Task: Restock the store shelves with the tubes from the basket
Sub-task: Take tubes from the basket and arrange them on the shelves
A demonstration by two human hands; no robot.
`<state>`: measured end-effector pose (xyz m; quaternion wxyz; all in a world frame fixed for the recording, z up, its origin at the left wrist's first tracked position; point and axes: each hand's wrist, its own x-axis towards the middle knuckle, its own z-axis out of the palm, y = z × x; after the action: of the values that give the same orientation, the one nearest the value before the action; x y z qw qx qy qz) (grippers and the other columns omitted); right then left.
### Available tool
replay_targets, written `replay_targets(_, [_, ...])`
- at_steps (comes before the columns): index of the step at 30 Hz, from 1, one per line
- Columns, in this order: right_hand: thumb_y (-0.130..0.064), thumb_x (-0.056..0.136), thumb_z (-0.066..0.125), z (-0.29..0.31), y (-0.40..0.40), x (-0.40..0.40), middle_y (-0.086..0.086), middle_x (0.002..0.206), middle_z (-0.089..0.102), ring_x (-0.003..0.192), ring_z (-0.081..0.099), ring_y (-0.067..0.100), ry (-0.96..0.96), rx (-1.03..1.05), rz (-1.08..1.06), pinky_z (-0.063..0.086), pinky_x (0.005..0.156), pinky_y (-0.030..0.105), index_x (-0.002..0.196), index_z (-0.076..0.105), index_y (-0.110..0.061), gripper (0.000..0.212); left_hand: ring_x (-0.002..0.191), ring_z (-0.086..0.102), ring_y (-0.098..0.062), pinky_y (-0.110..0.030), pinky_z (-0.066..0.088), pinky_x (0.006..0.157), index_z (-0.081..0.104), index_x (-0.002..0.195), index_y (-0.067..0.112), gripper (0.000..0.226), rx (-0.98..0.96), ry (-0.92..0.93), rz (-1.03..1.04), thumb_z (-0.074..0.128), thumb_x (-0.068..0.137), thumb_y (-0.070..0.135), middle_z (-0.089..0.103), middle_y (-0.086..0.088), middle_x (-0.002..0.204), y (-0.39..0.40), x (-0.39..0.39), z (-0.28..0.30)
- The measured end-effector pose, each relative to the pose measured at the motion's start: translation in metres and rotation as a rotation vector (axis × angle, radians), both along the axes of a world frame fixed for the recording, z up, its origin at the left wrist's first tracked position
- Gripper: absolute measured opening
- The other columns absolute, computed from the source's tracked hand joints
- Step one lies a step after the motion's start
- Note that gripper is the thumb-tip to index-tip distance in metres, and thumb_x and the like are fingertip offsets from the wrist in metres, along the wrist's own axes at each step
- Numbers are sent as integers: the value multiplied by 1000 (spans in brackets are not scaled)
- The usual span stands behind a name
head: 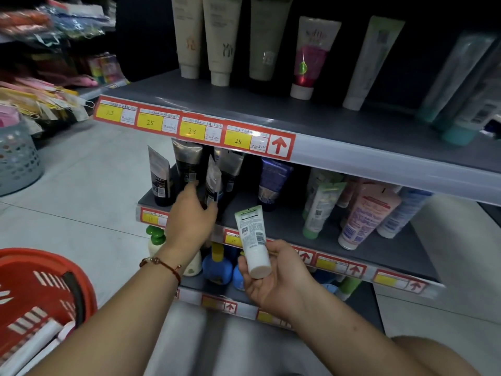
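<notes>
Head view: left hand [189, 215] grips a dark tube [212, 183] on the middle shelf [284, 226], among other dark tubes. Right hand [273, 278], just right of and below the left, holds a white tube [253, 244] cap-down, in front of the shelf edge. Red basket [32, 270], left of the left forearm, contains more tubes [35, 343].
</notes>
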<state>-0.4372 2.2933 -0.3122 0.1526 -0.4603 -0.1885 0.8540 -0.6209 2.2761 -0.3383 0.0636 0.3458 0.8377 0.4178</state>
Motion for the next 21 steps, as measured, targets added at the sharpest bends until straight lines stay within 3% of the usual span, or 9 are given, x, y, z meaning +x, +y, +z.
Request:
replay_targets(2, [-29, 93, 43, 1, -3, 2, 12, 76, 65, 56, 62, 18, 5, 36, 8, 46, 47, 20, 115, 62, -4, 38, 100, 63, -27, -34, 46, 74, 58, 122, 17, 35, 14, -76, -2, 61, 92, 34, 66, -2, 109, -13, 15, 13])
replay_targets(3, [-30, 93, 43, 3, -6, 3, 12, 76, 65, 56, 62, 18, 7, 56, 19, 45, 48, 21, 114, 62, -4, 38, 94, 64, -25, -34, 47, 73, 62, 112, 18, 28, 24, -214, -24, 61, 92, 37, 67, -1, 101, -19, 23, 20])
replay_targets(6, [-30, 93, 41, 7, -16, 7, 11, 76, 64, 55, 60, 17, 6, 123, 85, 43, 49, 22, 114, 64, -1, 42, 74, 65, -21, -32, 48, 69, 69, 99, 17, 31, -29, -758, -201, 60, 93, 45, 72, -7, 85, -35, 48, 34])
replay_targets(8, [-29, 93, 39, 10, -25, 10, 11, 77, 64, 55, 59, 17, -16, 177, 127, 43, 49, 22, 117, 64, 0, 46, 59, 61, -13, -25, 46, 62, 70, 93, 15, 27, -40, -906, -299, 62, 93, 40, 70, -2, 70, -44, 60, 40])
replay_targets(11, [-27, 95, 39, 21, -34, 16, 12, 81, 65, 62, 60, 18, -71, 325, 148, 45, 53, 25, 118, 64, -4, 41, 63, 66, -11, -21, 46, 55, 68, 95, 13, 19, 63, -801, -311, 69, 90, 30, 74, 0, 77, -54, 70, 50])
replay_targets(13, [-28, 96, 46, 31, -40, 26, 3, 86, 65, 66, 60, 12, -233, 634, 240, 44, 50, 21, 111, 64, -19, 26, 78, 72, -14, -20, 50, 58, 68, 103, 14, 19, 143, -738, -327, 73, 87, 25, 76, -1, 92, -59, 73, 59])
replay_targets(16, [-33, 91, 60, 38, -48, 46, -11, 80, 64, 54, 57, -5, -411, 1119, 380, 41, 52, 16, 98, 59, -38, 9, 82, 73, -10, -19, 55, 61, 66, 101, 21, 19, 202, -665, -371, 76, 85, 21, 76, 4, 93, -68, 86, 72])
replay_targets(19, [-30, 86, 68, 44, -57, 61, -9, 83, 69, 62, 62, -4, -370, 1212, 360, 49, 60, 20, 102, 62, -35, 17, 87, 72, -9, -33, 60, 78, 66, 100, 26, 22, 188, -512, -407, 78, 82, 27, 75, 6, 94, -76, 97, 80])
replay_targets(21, [-30, 84, 71, 51, -58, 66, -5, 89, 72, 76, 67, 2, -393, 1233, 357, 55, 71, 26, 101, 63, -30, 19, 84, 70, -1, -34, 60, 81, 64, 103, 29, 23, 181, -442, -453, 77, 84, 30, 74, 11, 96, -82, 104, 86])
